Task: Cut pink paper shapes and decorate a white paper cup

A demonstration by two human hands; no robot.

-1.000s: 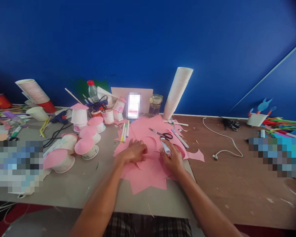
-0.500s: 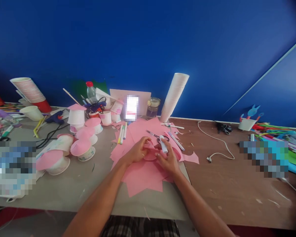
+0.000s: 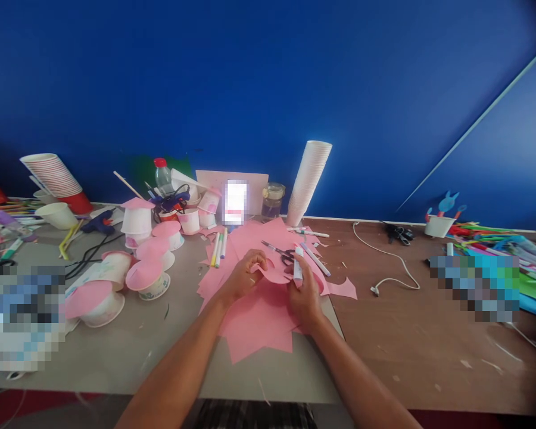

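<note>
And here, at the centre, a small pink paper piece (image 3: 274, 274) is held above spread pink sheets (image 3: 256, 339): thin, plain, matched in colour to the pile, bent into a soft wave with a curved near edge. Its left end is pinched narrowly by the left hand (image 3: 249, 272). A white tube (image 3: 298, 266) is gripped in the right hand (image 3: 307, 296); whether the paper's right end is pinched there too cannot be told. Just beyond, black-handled scissors (image 3: 280, 251) are laid on the sheets; to the far left, markers (image 3: 218, 247) are lined up.
</note>
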